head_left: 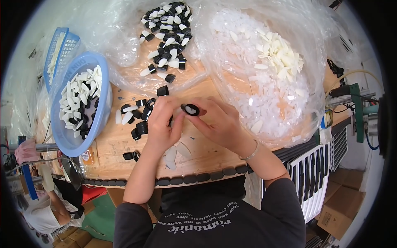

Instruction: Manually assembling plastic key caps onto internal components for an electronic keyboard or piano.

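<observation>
My right hand [219,120] pinches a small black oval cap [191,110] with a whitish inside between thumb and fingers. Close beside it, my left hand [163,123] is closed, its fingertips curled together; a bit of black shows at them, but what it holds is hidden. Under my wrists lie a few pale petal-shaped pieces [170,157] on the wooden table [206,153]. Loose black caps [142,127] and white oval pieces [126,118] are scattered left of my left hand. One black cap [163,91] sits just beyond its knuckles.
A blue basin [105,111] of white and black pieces stands at left, a blue basket [68,34] behind it. Black-and-white parts [169,37] are heaped at the back. Clear plastic sheeting [308,105] with pale pieces [281,56] covers the right. Another person's arm [58,206] shows lower left.
</observation>
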A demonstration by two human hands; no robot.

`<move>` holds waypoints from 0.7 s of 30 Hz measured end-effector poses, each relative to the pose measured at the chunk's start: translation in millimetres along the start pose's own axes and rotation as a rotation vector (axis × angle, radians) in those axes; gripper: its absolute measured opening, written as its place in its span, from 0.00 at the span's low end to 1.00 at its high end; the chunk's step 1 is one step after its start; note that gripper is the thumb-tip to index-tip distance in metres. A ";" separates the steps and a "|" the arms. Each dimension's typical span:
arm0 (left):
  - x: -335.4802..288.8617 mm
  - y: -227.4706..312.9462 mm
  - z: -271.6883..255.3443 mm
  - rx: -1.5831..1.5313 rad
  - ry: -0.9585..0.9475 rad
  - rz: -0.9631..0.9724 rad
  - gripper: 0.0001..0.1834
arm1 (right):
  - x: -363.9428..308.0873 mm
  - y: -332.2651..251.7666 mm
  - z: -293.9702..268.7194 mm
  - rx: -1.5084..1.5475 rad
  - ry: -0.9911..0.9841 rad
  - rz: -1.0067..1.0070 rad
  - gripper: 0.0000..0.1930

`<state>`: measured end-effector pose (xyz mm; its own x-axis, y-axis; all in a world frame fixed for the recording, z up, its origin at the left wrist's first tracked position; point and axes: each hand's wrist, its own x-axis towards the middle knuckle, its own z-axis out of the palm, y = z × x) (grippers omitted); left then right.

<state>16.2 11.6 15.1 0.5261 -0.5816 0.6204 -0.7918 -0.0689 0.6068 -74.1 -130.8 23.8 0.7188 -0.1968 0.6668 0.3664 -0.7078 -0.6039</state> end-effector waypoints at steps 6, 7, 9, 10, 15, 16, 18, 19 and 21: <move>-4.6 -3.1 12.0 0.083 0.126 0.214 0.22 | -1.0 -5.6 2.2 0.047 -0.001 0.071 0.17; -6.0 -5.5 13.0 0.108 0.132 0.260 0.24 | -0.9 -4.7 1.0 0.046 0.002 0.073 0.17; -6.6 -7.1 12.7 0.089 0.141 0.262 0.26 | 0.5 -2.0 -2.4 0.097 -0.020 0.013 0.17; -6.5 -7.1 12.4 0.072 0.153 0.262 0.27 | 0.7 -2.0 -3.3 0.097 -0.017 0.014 0.17; -4.6 -7.4 12.7 0.062 0.113 0.265 0.26 | 6.5 1.3 -16.5 0.283 -0.173 0.287 0.13; -4.4 -7.6 13.4 0.073 0.093 0.273 0.25 | 6.2 2.7 -16.5 0.282 -0.170 0.289 0.13; -4.8 -8.5 13.6 0.062 0.064 0.275 0.24 | 4.1 5.9 -15.5 0.273 -0.151 0.298 0.10; -5.2 -8.6 12.9 0.056 0.038 0.276 0.23 | 3.8 6.1 -15.0 0.274 -0.150 0.299 0.10; -5.3 -7.6 12.1 0.058 0.027 0.273 0.23 | 3.3 6.4 -14.0 0.202 -0.151 0.279 0.10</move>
<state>15.7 5.4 1.2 0.2984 -0.5633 0.7705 -0.9213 0.0409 0.3867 -77.6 -145.5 28.2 0.8810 -0.2502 0.4015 0.2426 -0.4896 -0.8375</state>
